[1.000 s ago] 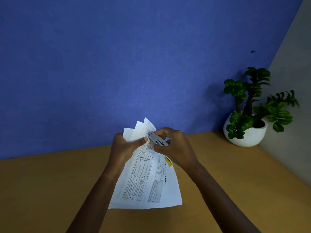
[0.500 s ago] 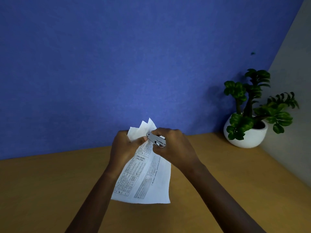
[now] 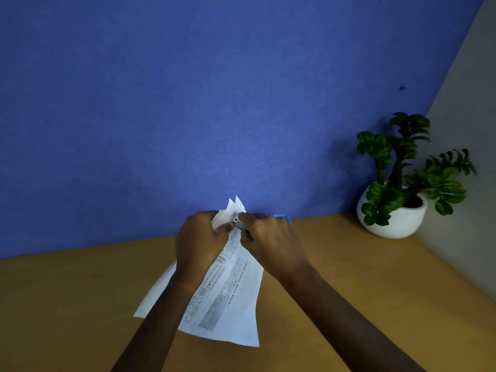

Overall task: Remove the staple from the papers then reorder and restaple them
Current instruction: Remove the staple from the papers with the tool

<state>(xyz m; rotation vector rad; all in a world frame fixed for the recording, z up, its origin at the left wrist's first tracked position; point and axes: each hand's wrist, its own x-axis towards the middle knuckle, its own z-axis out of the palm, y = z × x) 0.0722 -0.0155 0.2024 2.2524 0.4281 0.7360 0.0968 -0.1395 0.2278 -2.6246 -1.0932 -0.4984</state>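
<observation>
1. The papers (image 3: 228, 288) now hang longer and more fanned than a moment ago, left of the potted plant (image 3: 402, 173); I judge the staple is nearly out.
2. The left hand (image 3: 200, 237) pinches their top corner.
3. The right hand (image 3: 271, 240) grips a small metal tool (image 3: 239, 224) there.
4. The white pot (image 3: 394, 224) holds only the plant.

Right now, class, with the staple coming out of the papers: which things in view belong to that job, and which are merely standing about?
Belonging to the job:
- papers, gripped near the top corner by the left hand
- small metal tool, held against that corner by the right hand

Standing about:
- potted plant in its white bowl, back right
- wooden desk
- blue wall
</observation>
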